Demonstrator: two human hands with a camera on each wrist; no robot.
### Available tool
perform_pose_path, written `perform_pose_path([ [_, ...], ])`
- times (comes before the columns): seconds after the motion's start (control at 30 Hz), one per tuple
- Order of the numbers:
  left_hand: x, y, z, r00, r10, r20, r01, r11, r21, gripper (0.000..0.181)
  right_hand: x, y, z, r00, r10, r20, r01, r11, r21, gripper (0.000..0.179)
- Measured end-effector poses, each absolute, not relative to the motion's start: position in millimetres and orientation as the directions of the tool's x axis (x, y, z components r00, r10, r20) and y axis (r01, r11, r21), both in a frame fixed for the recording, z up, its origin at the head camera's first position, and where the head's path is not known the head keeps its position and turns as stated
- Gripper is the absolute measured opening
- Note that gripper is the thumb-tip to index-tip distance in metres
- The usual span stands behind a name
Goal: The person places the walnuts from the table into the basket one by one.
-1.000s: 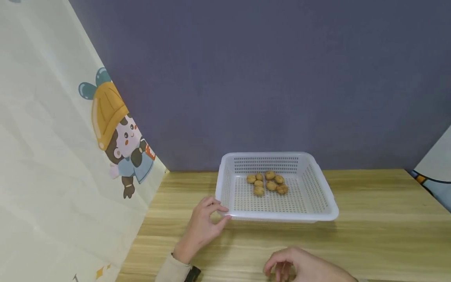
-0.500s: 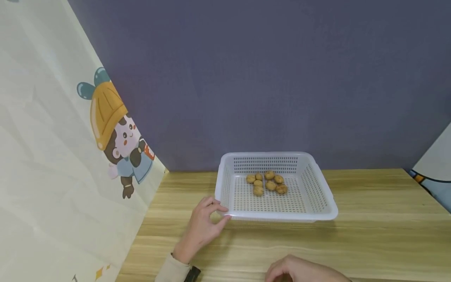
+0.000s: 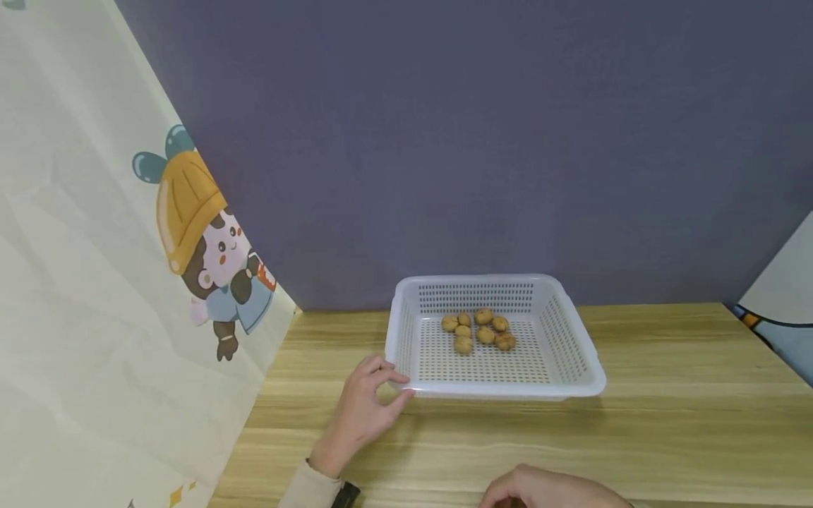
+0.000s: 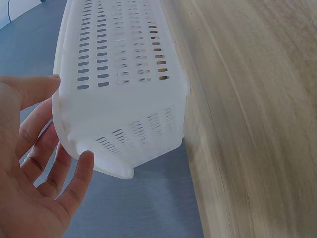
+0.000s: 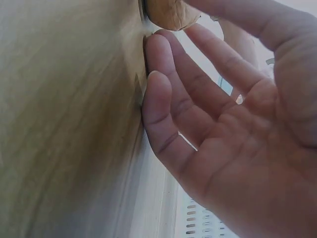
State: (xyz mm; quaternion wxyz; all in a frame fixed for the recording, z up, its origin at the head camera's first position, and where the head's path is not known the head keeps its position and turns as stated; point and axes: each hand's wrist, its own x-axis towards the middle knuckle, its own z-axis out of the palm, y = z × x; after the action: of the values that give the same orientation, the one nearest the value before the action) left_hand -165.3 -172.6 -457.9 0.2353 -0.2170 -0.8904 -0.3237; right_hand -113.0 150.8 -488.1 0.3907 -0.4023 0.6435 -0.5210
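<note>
A white perforated plastic basket [image 3: 571,390] stands on the wooden table, with several walnuts [image 3: 485,335] grouped on its floor. At its near left corner my left hand [image 3: 363,409] holds the rim, thumb on the near side and fingers at the corner. The left wrist view shows the thumb and fingers about the edge of the basket [image 4: 114,106]. My right hand [image 3: 549,488] is low at the bottom edge of the head view, fingers bent downward. In the right wrist view, that hand [image 5: 223,124] pinches a walnut [image 5: 171,14] close to the tabletop; the walnut is partly cut off.
The wooden table [image 3: 686,402] reaches back to a dark blue-grey panel [image 3: 444,141]. A pale sheet with a cartoon figure [image 3: 222,261] borders the left side. A black cable [image 3: 778,322] lies beyond the table's right edge.
My right hand has dropped toward the bottom edge of the head view, its fingers now mostly out of sight there. My left hand keeps its place on the basket corner. The walnuts in it stay put.
</note>
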Motion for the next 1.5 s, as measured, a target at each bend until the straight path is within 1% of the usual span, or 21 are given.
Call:
perform_pose_path([
  [0.13,-164.9,-172.8,-458.0,-0.795,0.237,0.559,0.540,0.697,0.472,0.021,-110.0,148.5,-487.7,-0.378,-0.922,-0.085,-0.098,0.131,-0.987,0.008],
  [0.27,-164.7,-173.1,-457.7,-0.788,0.238,0.568,0.547,0.693,0.469,0.021,-109.3,147.0,-487.6,-0.386,-0.919,-0.083,-0.126,0.142,-0.982,0.010],
  [0.33,-165.1,-173.2,-457.7,-0.783,0.238,0.575,0.553,0.690,0.467,0.021,-110.2,147.3,-486.9,-0.389,-0.917,-0.084,-0.149,0.152,-0.977,0.009],
  [0.43,-165.8,-172.6,-457.9,-0.780,0.241,0.577,0.558,0.686,0.468,0.021,-112.5,150.4,-482.9,-0.398,-0.913,-0.093,-0.151,0.165,-0.975,0.006],
  [0.5,-166.0,-172.0,-458.5,-0.780,0.250,0.574,0.561,0.687,0.462,0.021,-114.7,155.3,-478.4,-0.413,-0.907,-0.085,-0.153,0.161,-0.975,0.010],
  [0.57,-166.0,-171.3,-459.5,-0.780,0.258,0.570,0.564,0.685,0.462,0.021,-116.1,161.0,-470.9,-0.449,-0.891,-0.073,-0.169,0.165,-0.972,0.017],
  [0.67,-165.5,-171.2,-460.9,-0.778,0.264,0.570,0.568,0.682,0.461,0.021,-123.1,166.2,-458.4,-0.486,-0.873,0.029,-0.311,0.141,-0.940,0.026],
  [0.73,-165.3,-171.4,-461.1,-0.779,0.261,0.571,0.568,0.680,0.463,0.021,-130.6,167.4,-447.9,-0.507,-0.856,0.099,-0.409,0.138,-0.902,0.029],
  [0.8,-165.3,-171.9,-461.0,-0.781,0.258,0.570,0.564,0.682,0.465,0.021,-141.2,167.7,-437.8,-0.514,-0.842,0.164,-0.476,0.121,-0.871,0.031],
  [0.83,-165.3,-172.0,-460.8,-0.782,0.256,0.569,0.562,0.683,0.466,0.021,-146.5,168.6,-432.1,-0.525,-0.833,0.176,-0.483,0.122,-0.867,0.032],
  [0.97,-165.2,-172.2,-460.3,-0.785,0.249,0.567,0.557,0.683,0.472,0.021,-165.3,171.4,-407.6,-0.591,-0.795,0.136,-0.439,0.176,-0.881,0.031],
  [1.13,-164.3,-172.4,-460.1,-0.792,0.242,0.560,0.548,0.686,0.478,0.021,-186.4,171.7,-381.3,-0.662,-0.745,0.080,-0.421,0.281,-0.863,0.028],
  [1.37,-164.8,-173.2,-460.1,-0.786,0.243,0.569,0.556,0.681,0.477,0.020,-222.0,169.5,-357.4,-0.699,-0.711,0.070,-0.415,0.324,-0.850,0.037],
  [1.5,-165.5,-172.9,-459.4,-0.781,0.246,0.574,0.562,0.679,0.473,0.021,-244.6,166.2,-350.3,-0.737,-0.675,0.035,-0.367,0.357,-0.859,0.042],
])
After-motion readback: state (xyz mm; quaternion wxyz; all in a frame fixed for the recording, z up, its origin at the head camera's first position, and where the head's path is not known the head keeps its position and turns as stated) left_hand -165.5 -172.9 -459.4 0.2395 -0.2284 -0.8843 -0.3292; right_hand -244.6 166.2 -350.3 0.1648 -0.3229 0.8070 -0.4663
